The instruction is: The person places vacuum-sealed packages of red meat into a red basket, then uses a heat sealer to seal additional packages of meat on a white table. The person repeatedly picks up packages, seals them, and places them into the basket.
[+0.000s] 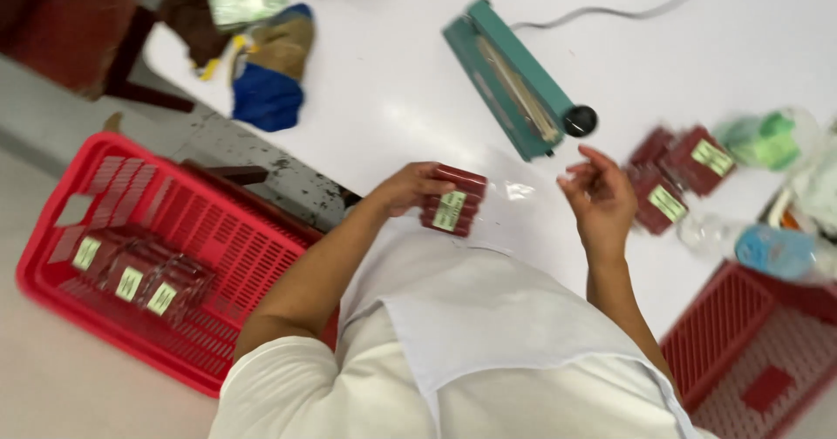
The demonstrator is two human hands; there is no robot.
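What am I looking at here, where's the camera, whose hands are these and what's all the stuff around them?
There is one picture, taken from a camera on a person's head, looking down over their white apron at a white table. No machine moves here, only two bare hands. The left hand holds a dark red packet in a clear bag. The right hand is open and empty. Behind them lies a teal heat sealer. More red packets lie to the right. A red basket on the left holds finished packets.

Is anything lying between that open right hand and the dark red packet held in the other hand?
Nothing solid. Between the right hand and the dark red packet gripped by the left hand lies only the packet's own clear plastic wrap, over the white table.
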